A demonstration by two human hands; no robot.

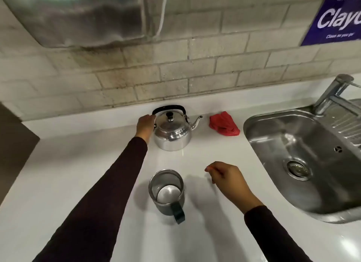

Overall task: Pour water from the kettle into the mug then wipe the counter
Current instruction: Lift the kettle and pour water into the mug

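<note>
Left hand (pixel 145 124) grip touches kettle (pixel 172 133) side; right hand (pixel 227 176) loosely curled, empty.

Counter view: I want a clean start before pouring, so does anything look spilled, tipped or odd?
Nothing stands out. The silver metal kettle and grey metal mug stand upright, the crumpled red cloth lies beside the spout, and no puddle shows on the white counter.

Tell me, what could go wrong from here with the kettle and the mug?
The left hand touches the kettle at its side, not the black handle on top; if hot, it may burn. The mug is narrow, so water could spill on the counter.
</note>
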